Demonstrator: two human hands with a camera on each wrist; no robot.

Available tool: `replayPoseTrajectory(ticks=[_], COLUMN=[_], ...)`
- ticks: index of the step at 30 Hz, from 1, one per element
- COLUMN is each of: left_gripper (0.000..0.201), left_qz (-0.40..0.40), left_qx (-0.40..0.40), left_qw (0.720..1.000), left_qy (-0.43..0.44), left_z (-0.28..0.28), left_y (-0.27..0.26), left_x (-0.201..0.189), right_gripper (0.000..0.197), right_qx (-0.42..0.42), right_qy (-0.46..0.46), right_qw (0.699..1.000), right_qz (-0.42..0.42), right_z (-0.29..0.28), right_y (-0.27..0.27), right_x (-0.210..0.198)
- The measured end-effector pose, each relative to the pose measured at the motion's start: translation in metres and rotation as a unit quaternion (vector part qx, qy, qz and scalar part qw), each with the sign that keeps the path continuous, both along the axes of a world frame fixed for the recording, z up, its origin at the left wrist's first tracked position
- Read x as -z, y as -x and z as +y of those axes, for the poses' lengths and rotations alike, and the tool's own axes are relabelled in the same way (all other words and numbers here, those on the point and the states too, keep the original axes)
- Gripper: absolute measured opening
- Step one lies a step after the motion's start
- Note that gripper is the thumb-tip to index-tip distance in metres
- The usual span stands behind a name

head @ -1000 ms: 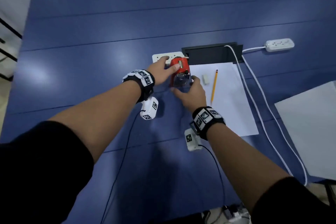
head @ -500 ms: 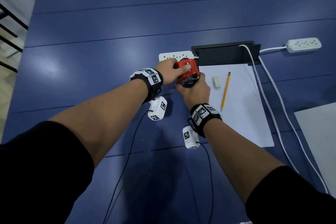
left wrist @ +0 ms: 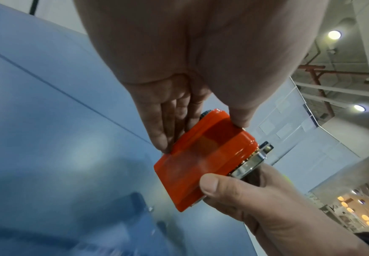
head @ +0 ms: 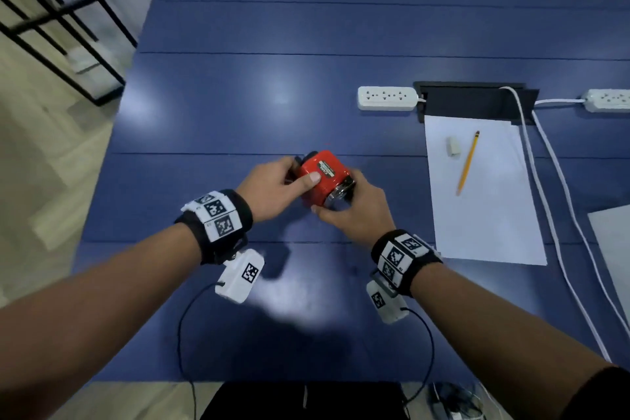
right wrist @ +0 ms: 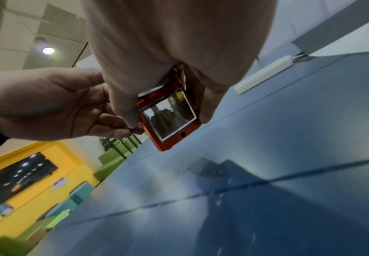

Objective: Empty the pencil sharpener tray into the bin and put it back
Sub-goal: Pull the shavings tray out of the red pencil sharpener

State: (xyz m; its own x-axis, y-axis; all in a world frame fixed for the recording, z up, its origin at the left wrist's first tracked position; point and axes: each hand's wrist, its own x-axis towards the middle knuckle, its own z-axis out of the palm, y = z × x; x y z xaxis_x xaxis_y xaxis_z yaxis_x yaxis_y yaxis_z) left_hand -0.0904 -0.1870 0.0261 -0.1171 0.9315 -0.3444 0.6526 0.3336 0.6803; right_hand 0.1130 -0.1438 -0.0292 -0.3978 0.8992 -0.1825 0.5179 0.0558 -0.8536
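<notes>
Gripping red sharpener (head: 324, 177) with left hand (head: 272, 191) and right hand (head: 354, 215) above blue table (head: 272, 27); yellow wall (right wrist: 36, 173) beyond.

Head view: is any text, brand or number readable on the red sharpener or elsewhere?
Label on top of the red box-shaped pencil sharpener: printed words, too small and blurred to read.
Square black-and-white markers on the black wristbands: coded patterns, no letters.
White power strip: no readable print.
Nothing else carries text.

Pencil (head: 468, 162) and eraser (head: 453, 146) on white paper (head: 484, 215); power strip (head: 387, 98) nearby.
</notes>
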Motion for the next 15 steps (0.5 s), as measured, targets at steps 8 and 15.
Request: replayPoseTrajectory(ticks=[8, 15], left_gripper=[0.045, 0.050], left_qz=[-0.043, -0.098], left_qx=[-0.118, -0.151], left_qw=[0.992, 0.984], left_qy=[0.003, 0.010], left_z=[-0.149, -0.195], left_y=[0.016, 0.006], left_x=[0.033, 0.062], right_gripper=[0.077, 0.082], right_qx=[-0.124, -0.174], right_qy=[0.061, 0.046], right_qw=[0.990, 0.981], right_qz=[-0.030, -0.069], right_z=[-0.095, -0.112], right_y=[0.027, 0.028], right_x=[0.015, 0.026])
